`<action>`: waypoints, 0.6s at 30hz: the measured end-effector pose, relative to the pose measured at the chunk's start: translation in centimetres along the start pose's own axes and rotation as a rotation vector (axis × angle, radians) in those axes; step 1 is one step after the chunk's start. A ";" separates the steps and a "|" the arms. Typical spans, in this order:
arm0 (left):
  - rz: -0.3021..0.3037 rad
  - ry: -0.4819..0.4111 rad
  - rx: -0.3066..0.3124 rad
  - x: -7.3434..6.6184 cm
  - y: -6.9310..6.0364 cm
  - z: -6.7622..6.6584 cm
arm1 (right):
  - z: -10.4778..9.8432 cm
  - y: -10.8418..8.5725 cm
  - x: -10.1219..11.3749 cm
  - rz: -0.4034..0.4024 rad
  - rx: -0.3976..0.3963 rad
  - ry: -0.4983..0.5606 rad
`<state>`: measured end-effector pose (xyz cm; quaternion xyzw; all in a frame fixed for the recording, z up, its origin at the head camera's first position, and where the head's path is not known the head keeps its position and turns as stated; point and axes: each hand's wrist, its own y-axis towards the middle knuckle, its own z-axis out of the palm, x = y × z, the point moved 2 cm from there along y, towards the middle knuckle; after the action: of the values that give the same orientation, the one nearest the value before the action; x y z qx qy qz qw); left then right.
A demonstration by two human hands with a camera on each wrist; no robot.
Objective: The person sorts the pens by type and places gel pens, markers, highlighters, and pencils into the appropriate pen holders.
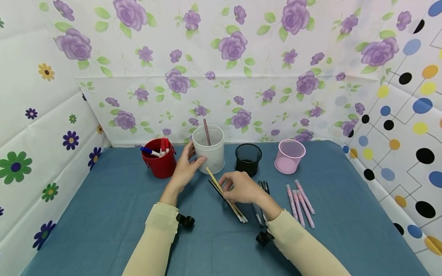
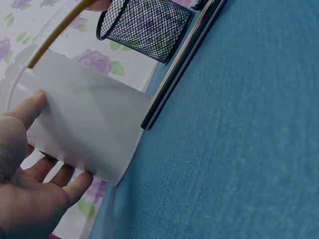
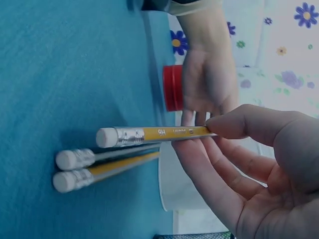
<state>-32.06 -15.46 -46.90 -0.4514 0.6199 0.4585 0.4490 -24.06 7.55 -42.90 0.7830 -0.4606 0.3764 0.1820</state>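
A white plastic cup (image 1: 214, 159) stands upright at the back, with thin dark red sticks (image 1: 206, 132), probably pencils, leaning inside. My left hand (image 1: 184, 166) holds it from the left, thumb on the near side and fingers along the other side in the left wrist view. Between thumb and fingers, my right hand (image 1: 239, 187) pinches a yellow pencil (image 3: 174, 132) with a white eraser. Its far end points up toward the cup, raised above the cloth. Below it lie two more pencils (image 3: 109, 172), one with a yellow side; a dark end shows near the cup's base.
A red bucket (image 1: 160, 165) with markers stands left of the cup. To its right are a black mesh holder (image 1: 248, 161) and a pink holder (image 1: 289, 159). Dark pens (image 1: 257, 214) lie partly behind the right wrist; several pink pens (image 1: 300, 207) lie farther right.
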 end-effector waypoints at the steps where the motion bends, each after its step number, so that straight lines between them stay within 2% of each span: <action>1: 0.001 0.002 -0.001 0.0 0.0 0.0 | -0.2 0.0 -0.1 0.008 0.001 0.019; 6: 0.000 0.007 -0.001 0.1 0.1 0.0 | -1.0 0.1 -0.8 0.020 -0.003 0.138; 18: -0.008 0.005 -0.001 0.0 0.1 -0.1 | -3.0 0.3 -1.8 -0.057 -0.076 0.302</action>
<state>-32.20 -15.50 -46.89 -0.4553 0.6190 0.4557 0.4492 -26.13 10.33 -42.32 0.7229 -0.4193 0.4668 0.2894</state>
